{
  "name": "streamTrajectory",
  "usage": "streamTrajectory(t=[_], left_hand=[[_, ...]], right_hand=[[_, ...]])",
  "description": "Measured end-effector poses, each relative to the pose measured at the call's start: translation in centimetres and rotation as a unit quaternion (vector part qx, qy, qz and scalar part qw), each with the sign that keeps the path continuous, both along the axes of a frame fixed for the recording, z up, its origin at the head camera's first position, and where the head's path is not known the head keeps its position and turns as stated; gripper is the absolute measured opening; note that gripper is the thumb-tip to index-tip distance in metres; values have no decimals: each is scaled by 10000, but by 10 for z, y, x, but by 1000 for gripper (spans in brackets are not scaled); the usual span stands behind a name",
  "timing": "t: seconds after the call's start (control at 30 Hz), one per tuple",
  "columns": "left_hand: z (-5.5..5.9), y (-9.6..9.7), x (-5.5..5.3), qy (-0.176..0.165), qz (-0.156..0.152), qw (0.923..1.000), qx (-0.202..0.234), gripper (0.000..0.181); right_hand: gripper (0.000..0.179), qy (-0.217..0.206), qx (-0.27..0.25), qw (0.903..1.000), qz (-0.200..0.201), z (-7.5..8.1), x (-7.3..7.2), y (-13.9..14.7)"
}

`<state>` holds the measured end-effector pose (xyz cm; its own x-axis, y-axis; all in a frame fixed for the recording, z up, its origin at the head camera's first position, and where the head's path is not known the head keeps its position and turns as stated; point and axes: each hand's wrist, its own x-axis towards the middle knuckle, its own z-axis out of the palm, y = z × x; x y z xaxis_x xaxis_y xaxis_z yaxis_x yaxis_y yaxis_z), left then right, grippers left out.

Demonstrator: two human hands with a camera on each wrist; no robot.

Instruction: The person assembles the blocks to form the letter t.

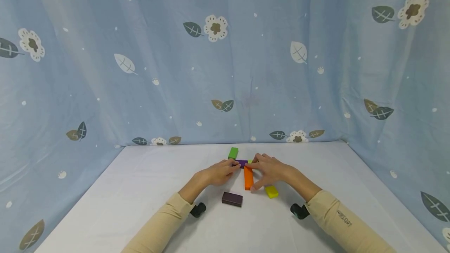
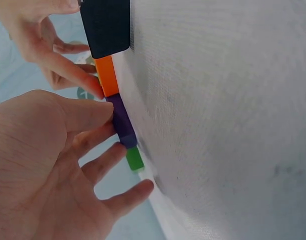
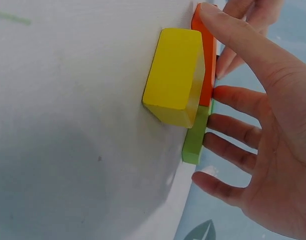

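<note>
My left hand [image 1: 220, 172] pinches a purple block [image 2: 122, 122] between thumb and index finger, its other fingers spread. An orange block [image 1: 248, 178] stretches toward me from the purple block's right end. My right hand [image 1: 272, 171] spans it lengthwise, thumb at the near end and index finger at the far end. Beyond the purple block, at its left, lies a green block [image 1: 233, 153]. A light green block [image 3: 195, 140] sits by the orange one, partly covered by my right hand in the head view.
A yellow block [image 1: 272, 191] lies just right of the orange block, below my right wrist. Nearer to me is a dark brown block [image 1: 232, 199]. The white table [image 1: 168, 167] meets a blue patterned curtain [image 1: 246, 69] at its back and sides.
</note>
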<state>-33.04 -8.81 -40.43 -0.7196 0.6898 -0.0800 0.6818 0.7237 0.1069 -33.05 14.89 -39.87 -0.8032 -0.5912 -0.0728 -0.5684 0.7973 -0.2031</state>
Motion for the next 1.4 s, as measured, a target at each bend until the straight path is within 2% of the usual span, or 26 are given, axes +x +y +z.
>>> streamTrajectory(t=[0.2,0.33,0.73,0.9,1.17,1.4], left_hand=[[-4,-1,-3,-27,14,10000,37,45],[-7,-3,-5,-69,-18,9998,167,45],[-6,-6,-6,-290,-161,9982,500,43],[-6,-7,-12,-233,-246,9976,602,41],[-6,-10,-20,-514,-141,9923,1116,39],[-5,-14,-27,-386,-221,9851,1661,33]], right_hand=[[84,96,147,9997,148,1,-1,-2],[85,52,204,9998,72,1,-2,-3],[85,-34,219,9998,-30,0,-3,-3],[85,6,249,9997,-61,1,-2,-2],[84,-41,255,9996,-114,3,-2,-3],[85,-85,334,9993,-125,4,-3,-4]])
